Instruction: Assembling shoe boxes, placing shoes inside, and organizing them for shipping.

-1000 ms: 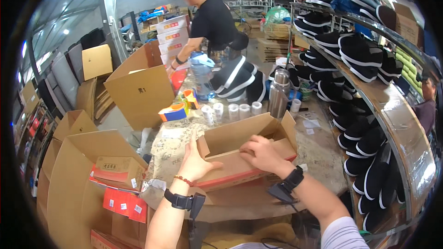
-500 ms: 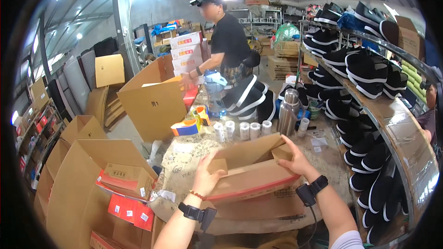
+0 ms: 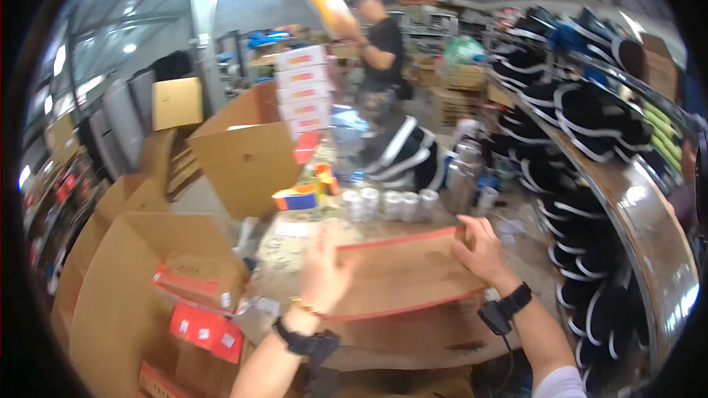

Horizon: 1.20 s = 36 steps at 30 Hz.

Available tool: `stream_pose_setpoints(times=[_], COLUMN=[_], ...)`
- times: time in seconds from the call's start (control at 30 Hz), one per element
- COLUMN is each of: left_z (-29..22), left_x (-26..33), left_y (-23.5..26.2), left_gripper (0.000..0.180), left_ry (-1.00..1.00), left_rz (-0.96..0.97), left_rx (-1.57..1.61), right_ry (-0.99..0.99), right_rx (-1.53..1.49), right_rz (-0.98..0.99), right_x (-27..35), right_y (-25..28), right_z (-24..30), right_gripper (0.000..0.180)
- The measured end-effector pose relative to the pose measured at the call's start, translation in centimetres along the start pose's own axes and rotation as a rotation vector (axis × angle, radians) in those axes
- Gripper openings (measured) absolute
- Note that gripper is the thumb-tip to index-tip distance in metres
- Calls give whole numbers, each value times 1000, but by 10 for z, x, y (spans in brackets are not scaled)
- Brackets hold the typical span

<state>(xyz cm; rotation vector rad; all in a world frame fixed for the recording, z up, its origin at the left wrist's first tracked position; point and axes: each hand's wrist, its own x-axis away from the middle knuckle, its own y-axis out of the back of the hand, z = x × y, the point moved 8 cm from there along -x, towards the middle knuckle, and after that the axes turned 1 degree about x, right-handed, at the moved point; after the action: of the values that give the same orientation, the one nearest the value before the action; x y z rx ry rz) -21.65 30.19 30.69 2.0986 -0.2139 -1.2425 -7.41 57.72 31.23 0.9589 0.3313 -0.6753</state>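
Observation:
Between my two hands is a brown cardboard shoebox (image 3: 402, 273) with red edges, tilted over the worktable (image 3: 405, 346). My left hand (image 3: 324, 271), smeared by motion, holds its left end with the fingers pointing up. At its far right corner my right hand (image 3: 481, 252) grips the edge, thumb on the near side and fingers bent over. The broad brown face shows between the red edges; I cannot tell whether it is the inside or a closed top. Beyond it stand several white rolls (image 3: 391, 205) and an orange and blue tape dispenser (image 3: 296, 197).
Left of the table, an open carton (image 3: 110, 287) holds red-and-brown shoeboxes (image 3: 206, 332). Another big carton (image 3: 247, 169) stands farther back near stacked white boxes (image 3: 304, 92). Black shoes (image 3: 590, 114) fill the rack at right. A steel flask (image 3: 463, 173) stands on the table. A co-worker (image 3: 383, 51) lifts a box.
The shoebox's open inside and folded end flaps have given way to a broad brown face with red edges. The co-worker has straightened and raised a box.

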Motion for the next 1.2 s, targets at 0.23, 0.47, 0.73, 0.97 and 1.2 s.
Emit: stream_pose_setpoints(times=[0.23, 0.47, 0.73, 0.97, 1.2], left_z=[-23, -32, -42, -37, -31], left_x=[28, 35, 30, 25, 28], left_y=[-32, -62, -62, -66, -66], left_gripper=[48, 57, 59, 55, 55], left_ry=[55, 62, 141, 157, 144], left_rz=[389, 481, 516, 530, 532], left_rx=[-185, -167, -202, -213, -162], right_ry=[5, -348, -676, -1108, -749], right_rx=[-85, 433, 685, 745, 203], right_rz=[72, -229, -155, 11, -374], right_x=[33, 10, -41, -13, -32], right_y=[-5, 149, 227, 199, 214], right_z=[-65, -215, -338, -350, -368], right_gripper=[28, 35, 66, 114, 62])
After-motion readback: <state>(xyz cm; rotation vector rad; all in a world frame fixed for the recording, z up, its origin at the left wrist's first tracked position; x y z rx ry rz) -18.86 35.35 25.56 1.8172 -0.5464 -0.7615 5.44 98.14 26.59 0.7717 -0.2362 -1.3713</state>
